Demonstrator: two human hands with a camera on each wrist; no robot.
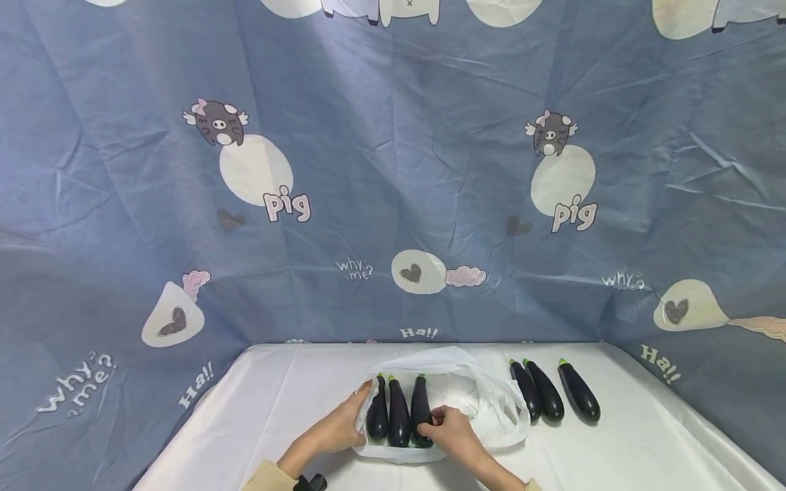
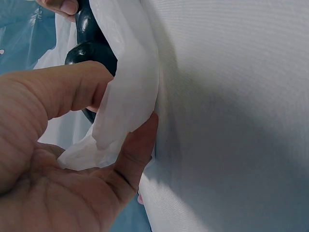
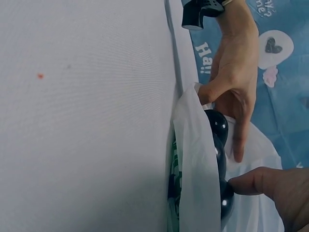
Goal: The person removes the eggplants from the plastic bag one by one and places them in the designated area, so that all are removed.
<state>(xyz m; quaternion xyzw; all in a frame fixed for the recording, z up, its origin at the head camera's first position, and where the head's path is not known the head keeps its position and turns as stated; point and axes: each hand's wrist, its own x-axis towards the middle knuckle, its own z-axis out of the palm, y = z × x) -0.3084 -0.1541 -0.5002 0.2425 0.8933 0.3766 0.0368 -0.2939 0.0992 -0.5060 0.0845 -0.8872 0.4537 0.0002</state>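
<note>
A white plastic bag (image 1: 393,455) lies with its mouth spread, and three dark eggplants are side by side in it, green stem ends away from me. My left hand (image 1: 340,426) grips the bag's left side; in the left wrist view the bag's edge (image 2: 128,82) runs between thumb and fingers. My right hand (image 1: 453,431) holds the rightmost eggplant (image 1: 420,409) in the bag near its thick end. The right wrist view shows the thumb (image 3: 251,182) against that eggplant's glossy end (image 3: 225,203); the other fingers are out of sight there.
Right of the bag, two eggplants (image 1: 546,392) lie close together and another eggplant (image 1: 578,392) lies a little apart. They rest on a white-covered table (image 1: 645,436). A blue printed cloth (image 1: 393,170) hangs behind and at both sides.
</note>
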